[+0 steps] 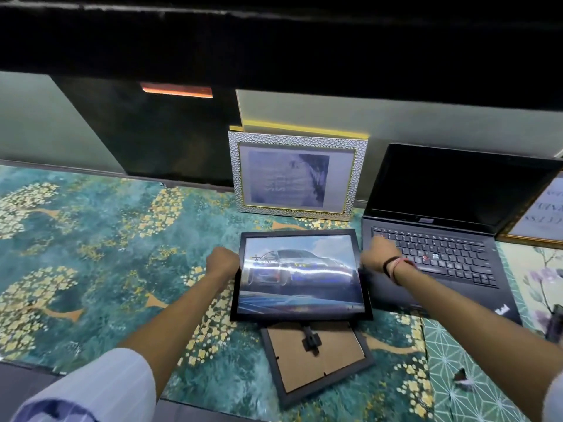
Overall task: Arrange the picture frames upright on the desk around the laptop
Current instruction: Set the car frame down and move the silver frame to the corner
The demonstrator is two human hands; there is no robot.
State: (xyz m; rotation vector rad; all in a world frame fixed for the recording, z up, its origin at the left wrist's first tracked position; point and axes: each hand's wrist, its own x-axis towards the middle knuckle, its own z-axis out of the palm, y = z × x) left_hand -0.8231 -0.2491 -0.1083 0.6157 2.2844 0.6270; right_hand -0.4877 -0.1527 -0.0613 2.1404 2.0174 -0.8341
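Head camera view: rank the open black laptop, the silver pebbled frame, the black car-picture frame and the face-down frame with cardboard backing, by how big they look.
1. Open black laptop
2. Black car-picture frame and silver pebbled frame: look alike; nearness makes ranking unsure
3. Face-down frame with cardboard backing, partly covered

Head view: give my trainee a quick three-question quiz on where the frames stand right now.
1. True or false: the silver-bordered frame lies flat on the desk.
2. The car picture frame is held by: A) left hand only, B) both hands, C) neither.
3. Fill in: the frame nearest the person lies face ____.

Key
1. False; it stands upright against the wall, left of the laptop.
2. B; the left hand and right hand each have a grip on a side edge.
3. Down; its cardboard back and stand show.
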